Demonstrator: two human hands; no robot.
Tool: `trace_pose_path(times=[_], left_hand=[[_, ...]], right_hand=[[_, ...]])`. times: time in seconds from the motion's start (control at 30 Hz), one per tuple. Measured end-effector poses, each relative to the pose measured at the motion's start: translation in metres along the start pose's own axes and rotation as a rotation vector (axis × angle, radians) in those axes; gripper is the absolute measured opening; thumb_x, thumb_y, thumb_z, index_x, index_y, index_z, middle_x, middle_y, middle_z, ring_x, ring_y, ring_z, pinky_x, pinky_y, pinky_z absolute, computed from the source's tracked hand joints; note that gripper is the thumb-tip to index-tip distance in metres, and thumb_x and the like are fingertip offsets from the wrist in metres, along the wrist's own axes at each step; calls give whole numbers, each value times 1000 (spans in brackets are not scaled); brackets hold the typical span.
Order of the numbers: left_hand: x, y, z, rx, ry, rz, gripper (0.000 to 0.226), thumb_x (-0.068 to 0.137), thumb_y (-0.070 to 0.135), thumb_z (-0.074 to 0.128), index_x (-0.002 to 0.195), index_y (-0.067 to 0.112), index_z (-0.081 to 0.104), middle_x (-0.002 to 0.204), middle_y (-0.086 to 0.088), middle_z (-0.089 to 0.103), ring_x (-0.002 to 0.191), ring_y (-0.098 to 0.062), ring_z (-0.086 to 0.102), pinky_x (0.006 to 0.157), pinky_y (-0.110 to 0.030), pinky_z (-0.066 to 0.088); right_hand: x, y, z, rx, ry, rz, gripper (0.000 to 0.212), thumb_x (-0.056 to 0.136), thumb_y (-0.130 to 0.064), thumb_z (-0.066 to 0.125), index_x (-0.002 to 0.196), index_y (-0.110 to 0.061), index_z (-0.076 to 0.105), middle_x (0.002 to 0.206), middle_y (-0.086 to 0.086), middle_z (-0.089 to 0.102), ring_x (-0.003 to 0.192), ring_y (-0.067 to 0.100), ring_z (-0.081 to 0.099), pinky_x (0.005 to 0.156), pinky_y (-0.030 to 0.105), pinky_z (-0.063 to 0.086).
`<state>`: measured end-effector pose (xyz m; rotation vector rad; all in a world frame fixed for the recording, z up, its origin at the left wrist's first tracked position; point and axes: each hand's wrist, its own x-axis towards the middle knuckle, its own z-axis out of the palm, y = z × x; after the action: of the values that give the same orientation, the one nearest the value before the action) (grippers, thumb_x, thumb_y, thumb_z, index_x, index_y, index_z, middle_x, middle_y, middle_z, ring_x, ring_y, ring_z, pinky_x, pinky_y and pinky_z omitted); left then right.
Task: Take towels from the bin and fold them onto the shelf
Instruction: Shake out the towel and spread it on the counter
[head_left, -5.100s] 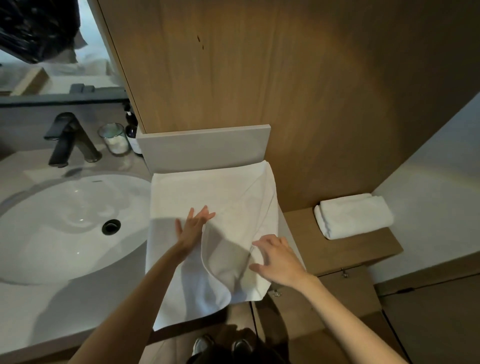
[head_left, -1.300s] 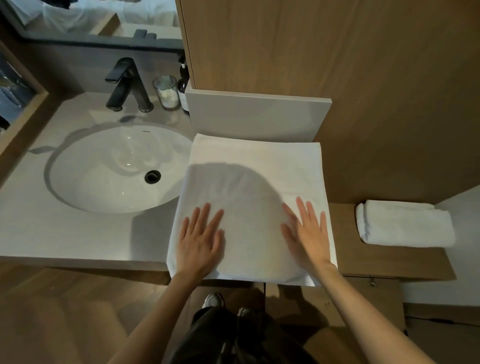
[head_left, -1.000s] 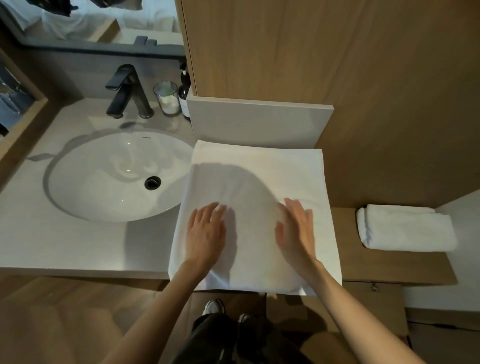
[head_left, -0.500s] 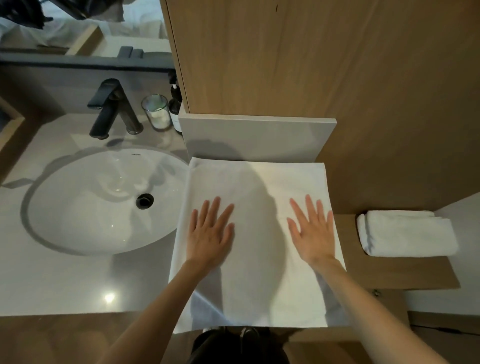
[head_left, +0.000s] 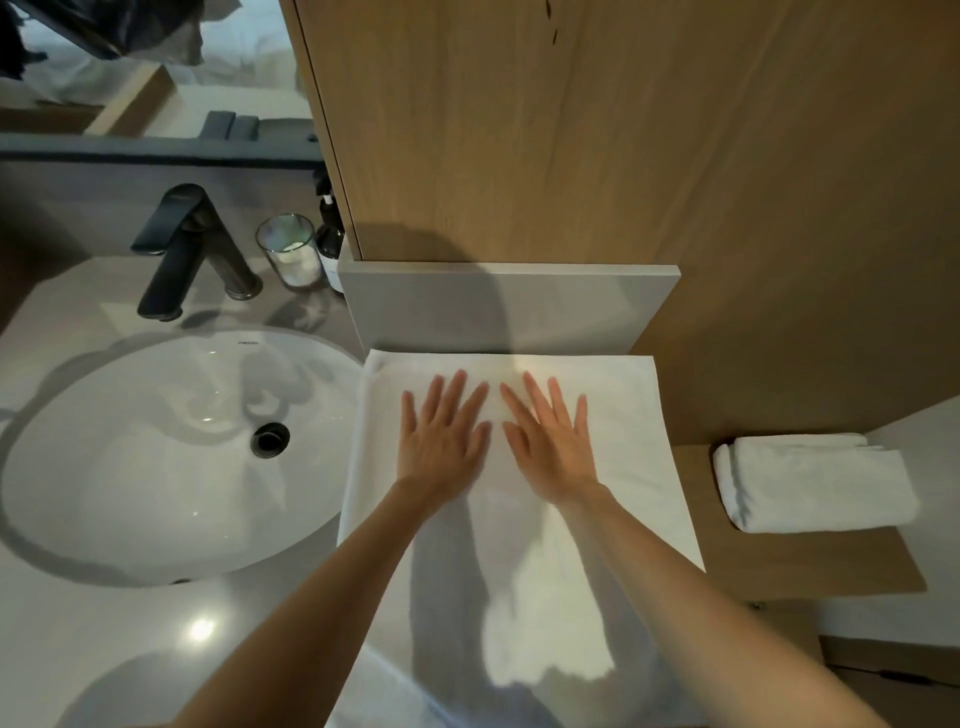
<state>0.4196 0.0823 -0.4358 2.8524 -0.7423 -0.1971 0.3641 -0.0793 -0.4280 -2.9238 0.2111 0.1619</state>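
A white towel (head_left: 639, 467) lies spread flat on the counter to the right of the sink, its far edge against the grey upstand. My left hand (head_left: 441, 441) and my right hand (head_left: 553, 441) both press flat on its far half, fingers straight and spread, close side by side. A second white towel (head_left: 810, 483), folded, sits on the low wooden shelf (head_left: 800, 566) at the right. No bin is in view.
A white oval sink (head_left: 156, 447) with a black faucet (head_left: 192, 249) fills the left of the grey counter (head_left: 104, 649). A glass jar (head_left: 291, 257) and a dark pump bottle (head_left: 330, 244) stand behind it. A wooden cabinet wall (head_left: 571, 130) rises behind the towel.
Both hands have slid up the towel towards the upstand and come together near its middle. The view has moved closer and lower.
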Motion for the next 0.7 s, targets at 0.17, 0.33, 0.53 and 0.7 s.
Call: trace_pose_path(times=[0.17, 0.33, 0.53, 0.7], left_hand=[[-8, -37, -5, -104, 72, -88, 57, 95, 54, 14, 151, 44, 16, 162, 9, -1, 149, -14, -8, 120, -38, -6], [-12, -52, -11, -148, 62, -68, 59, 94, 55, 10, 151, 42, 16, 162, 8, -3, 148, -13, -9, 121, -37, -1], [-32, -73, -24, -390, 165, -210, 51, 100, 45, 36, 149, 29, 32, 160, 1, 19, 145, -22, 18, 115, -42, 26], [-37, -81, -30, -696, 105, -451, 54, 95, 39, 53, 145, 30, 34, 131, -11, 55, 125, -31, 45, 98, -42, 44]], right_hand=[[-6, 51, -1, 11, 58, 163, 61, 92, -64, -1, 151, -49, 2, 161, -12, -8, 150, 19, -11, 119, 43, -12], [-16, 78, -12, 5, 5, 201, 56, 94, -63, -2, 149, -50, -5, 157, -20, -18, 147, 9, -17, 117, 49, -13], [-32, 92, -29, 281, 75, 155, 47, 100, -32, 46, 147, -31, 38, 161, -7, 17, 148, 17, 9, 120, 43, 14], [-43, 100, -33, 386, 40, 339, 50, 98, -31, 51, 146, -32, 36, 161, 0, 15, 143, 27, 12, 112, 42, 27]])
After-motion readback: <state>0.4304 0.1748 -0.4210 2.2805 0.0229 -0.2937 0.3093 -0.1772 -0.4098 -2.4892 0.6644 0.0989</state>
